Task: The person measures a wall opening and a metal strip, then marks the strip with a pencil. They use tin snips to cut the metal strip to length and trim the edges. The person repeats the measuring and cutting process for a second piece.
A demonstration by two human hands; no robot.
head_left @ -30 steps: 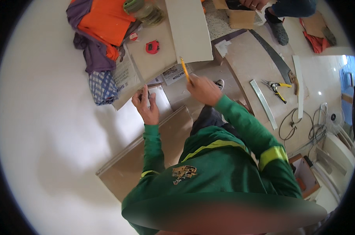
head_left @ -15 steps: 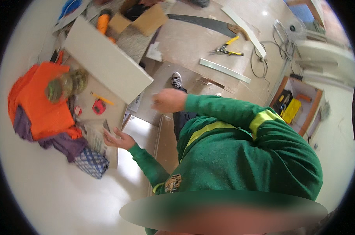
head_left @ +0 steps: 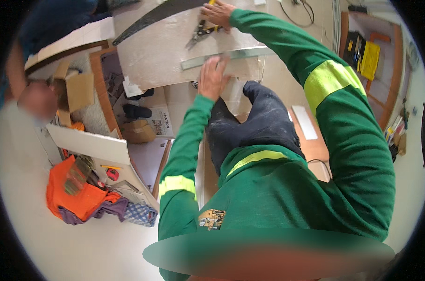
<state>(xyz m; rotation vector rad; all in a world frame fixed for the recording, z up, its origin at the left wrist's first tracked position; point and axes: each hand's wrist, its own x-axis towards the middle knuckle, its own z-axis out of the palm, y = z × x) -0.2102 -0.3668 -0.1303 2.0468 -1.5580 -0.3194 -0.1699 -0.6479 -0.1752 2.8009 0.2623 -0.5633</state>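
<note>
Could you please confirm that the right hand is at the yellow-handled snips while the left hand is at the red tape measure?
Not quite: the head view shows the left hand at the pale flat strip, while the red tape measure lies well away from it. The right hand is indeed at the yellow-handled snips.

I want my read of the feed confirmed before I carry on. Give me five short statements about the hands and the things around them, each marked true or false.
1. The right hand is at the handles of the tin snips. True.
2. The left hand is nearer to the metal strip than to the red tape measure. True.
3. The yellow pencil is in the left hand. False: it lies beside the red tape measure.
4. The metal strip is inside a cardboard box. False: it lies out in the open, next to the tin snips.
5. The orange cloth is on the picture's left side. True.
</note>
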